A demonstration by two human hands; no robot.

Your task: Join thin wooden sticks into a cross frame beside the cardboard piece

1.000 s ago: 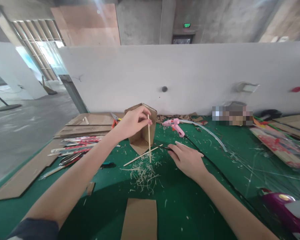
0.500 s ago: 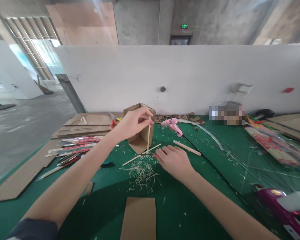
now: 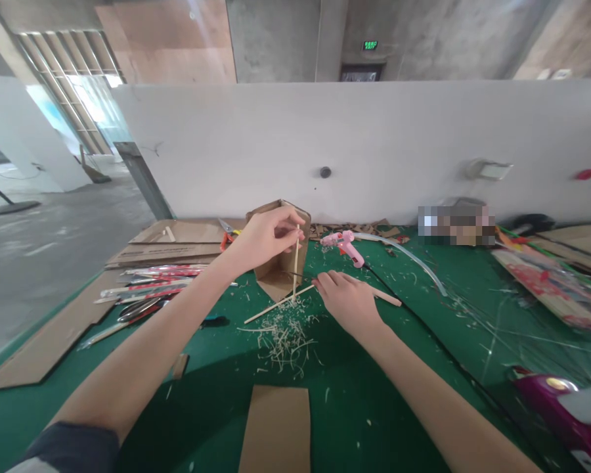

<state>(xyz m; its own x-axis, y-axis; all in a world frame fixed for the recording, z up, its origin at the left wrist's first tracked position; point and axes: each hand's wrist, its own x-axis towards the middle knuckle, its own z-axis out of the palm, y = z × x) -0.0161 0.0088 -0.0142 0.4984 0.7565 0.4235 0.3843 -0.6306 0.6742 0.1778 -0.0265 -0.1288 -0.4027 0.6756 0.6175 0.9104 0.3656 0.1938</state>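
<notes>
Left hand (image 3: pixel 263 238) pinching a thin upright stick (image 3: pixel 295 266) just in front of the cardboard house (image 3: pixel 278 253), right hand (image 3: pixel 347 303) flat, fingers loosely spread, fingertips at a lying stick (image 3: pixel 278 304) before that house, shavings (image 3: pixel 285 335) nearer still.

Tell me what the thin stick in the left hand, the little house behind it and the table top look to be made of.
Thin stick: pale, matte, probably bamboo or wood; similar pale shavings lie below. Little house: brown, flat-panelled, looks like corrugated cardboard. Table top: green, dull, possibly a cutting mat or felt.
</notes>
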